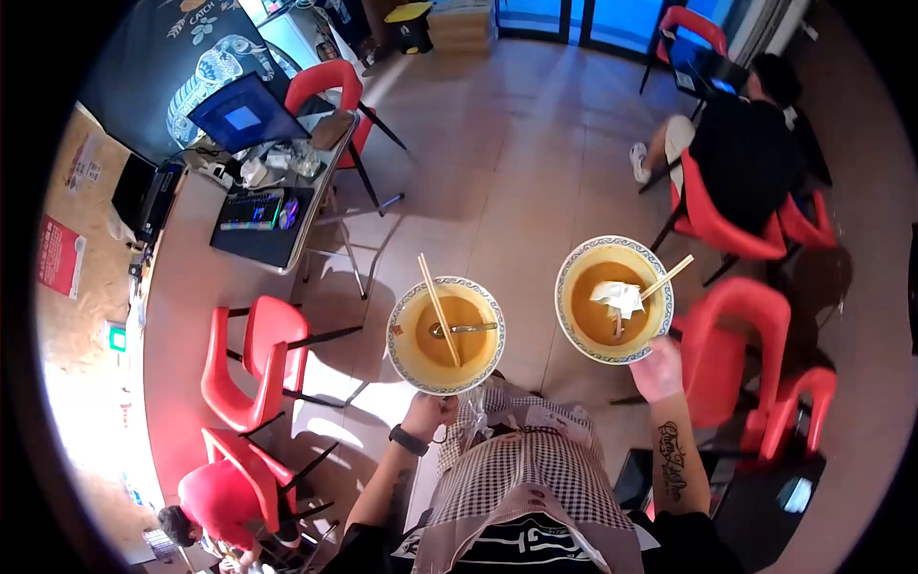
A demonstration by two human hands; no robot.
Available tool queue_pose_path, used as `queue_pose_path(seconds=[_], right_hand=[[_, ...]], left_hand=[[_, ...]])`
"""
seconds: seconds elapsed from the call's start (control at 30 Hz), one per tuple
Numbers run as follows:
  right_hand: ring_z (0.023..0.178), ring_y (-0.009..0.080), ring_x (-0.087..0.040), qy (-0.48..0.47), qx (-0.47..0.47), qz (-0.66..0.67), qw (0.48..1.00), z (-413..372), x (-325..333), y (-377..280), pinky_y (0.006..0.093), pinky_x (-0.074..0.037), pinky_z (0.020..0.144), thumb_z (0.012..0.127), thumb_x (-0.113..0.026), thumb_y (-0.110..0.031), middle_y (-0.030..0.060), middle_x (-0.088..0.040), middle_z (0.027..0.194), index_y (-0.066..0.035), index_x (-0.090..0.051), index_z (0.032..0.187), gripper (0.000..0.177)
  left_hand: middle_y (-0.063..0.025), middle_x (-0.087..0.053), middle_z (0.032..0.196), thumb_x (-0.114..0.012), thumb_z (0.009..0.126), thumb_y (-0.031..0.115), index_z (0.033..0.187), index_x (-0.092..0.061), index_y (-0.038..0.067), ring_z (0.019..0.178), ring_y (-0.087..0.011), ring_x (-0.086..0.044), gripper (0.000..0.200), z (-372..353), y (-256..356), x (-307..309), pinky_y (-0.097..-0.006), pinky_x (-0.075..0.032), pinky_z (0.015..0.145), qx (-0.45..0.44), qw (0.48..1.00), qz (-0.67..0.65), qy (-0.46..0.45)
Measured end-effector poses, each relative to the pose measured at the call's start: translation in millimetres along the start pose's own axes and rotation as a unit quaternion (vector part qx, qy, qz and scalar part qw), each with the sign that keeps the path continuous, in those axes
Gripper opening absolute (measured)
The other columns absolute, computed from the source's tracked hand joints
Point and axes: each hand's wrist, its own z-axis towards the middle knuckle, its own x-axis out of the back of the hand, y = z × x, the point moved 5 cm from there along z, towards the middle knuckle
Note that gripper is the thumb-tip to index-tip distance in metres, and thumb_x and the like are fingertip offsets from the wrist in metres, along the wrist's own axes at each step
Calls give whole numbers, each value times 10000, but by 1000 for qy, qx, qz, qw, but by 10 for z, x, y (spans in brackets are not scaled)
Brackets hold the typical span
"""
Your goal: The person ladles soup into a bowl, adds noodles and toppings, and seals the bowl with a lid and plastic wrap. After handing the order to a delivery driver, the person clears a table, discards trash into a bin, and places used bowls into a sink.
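My left hand (429, 415) grips a patterned-rim bowl (399, 362) from its near edge, fingers mostly hidden under it. Orange-brown broth lies inside, with a pair of chopsticks (439, 311) across the bowl and a metal spoon (470, 328) in it. My right hand (659, 371) is closed on the near right edge of a second bowl (566, 311) of the same pattern. In that one, crumpled white tissue (619, 298) sits in the broth, and chopsticks (669, 275) stick out over the right rim. Both bowls are held in front of my checked apron (521, 469).
Red chairs (253, 364) stand along the left, near a desk with a monitor (247, 113) and keyboard (252, 209). More red chairs (732, 335) are at right, one with a seated person (746, 153). Another person (220, 502) is at lower left. Tiled floor (507, 163) stretches ahead.
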Motion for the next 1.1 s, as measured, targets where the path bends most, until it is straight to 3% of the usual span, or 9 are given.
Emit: queue_pose_path(seconds=[0.13,0.27,0.6,0.73,0.8,0.87,0.93,1.07,1.1], right_hand=[[1114,233,-582,-24,-10,-27,999,1447,-396,-350,385,-438,988,817,-519,-138,122,-617,1210,15,-531,1239,450],[1099,232,-587,-52,-30,-12,998,2997,-911,-630,367,-453,967,827,-528,-111,114,-618,1194,1,-522,1247,435],[1131,204,-545,-66,-64,-90,992,6580,-2298,-1270,367,-438,978,878,-500,-79,74,-596,1198,7,-540,1218,354],[1141,207,-546,-117,-128,-115,978,8522,-2602,-1123,369,-436,1000,881,-513,-62,83,-586,1226,7,-514,1257,382],[1150,209,-547,-128,-175,-117,969,9314,-3099,-1059,363,-439,1000,850,-517,-44,88,-575,1244,-3,-480,1293,446],[1122,206,-562,-135,-183,-157,961,10090,-3952,-1026,357,-451,981,808,-515,-48,76,-555,1257,-40,-407,1355,558],[1098,218,-567,-153,-205,-198,946,10986,-4399,-794,370,-459,951,812,-490,-105,103,-586,1219,13,-493,1251,455],[1070,225,-581,-184,-259,-207,925,12350,-5372,-290,378,-476,931,811,-492,-114,111,-595,1198,14,-497,1244,452],[1066,228,-584,-200,-279,-211,915,12794,-5617,-82,380,-482,922,810,-492,-115,112,-596,1198,13,-497,1245,453]], left_hand=[[-15,-369,588,-490,949,372,764,-427,94,435,-114,-280,340,979,969,-22,-261,-254,430,-64,994,81,18],[-8,-370,566,-427,961,276,728,-400,107,413,-129,-297,290,2069,2042,29,-264,-265,415,-47,998,-7,39],[14,-358,580,-497,956,335,689,-416,126,410,-97,-285,348,4400,4784,34,-247,-234,407,-50,994,-85,46],[12,-318,574,-482,817,93,691,-386,119,436,-112,-263,161,5375,5732,193,-253,-248,440,-43,980,-167,102],[14,-318,579,-481,833,131,741,-404,120,455,-114,-273,121,5758,6222,294,-267,-249,452,-91,986,-70,123],[11,-329,583,-440,928,249,738,-417,129,446,-108,-266,226,6153,6814,376,-259,-220,440,-76,977,-163,116],[9,-336,582,-424,941,266,733,-420,121,443,-108,-260,253,6458,7404,516,-260,-227,442,-98,977,-163,95],[4,-339,579,-389,954,214,735,-422,106,456,-112,-255,246,7130,8209,806,-261,-234,450,-103,969,-136,181],[7,-342,584,-369,960,188,739,-431,95,467,-112,-262,249,7343,8495,942,-265,-241,452,-92,962,-205,155]])
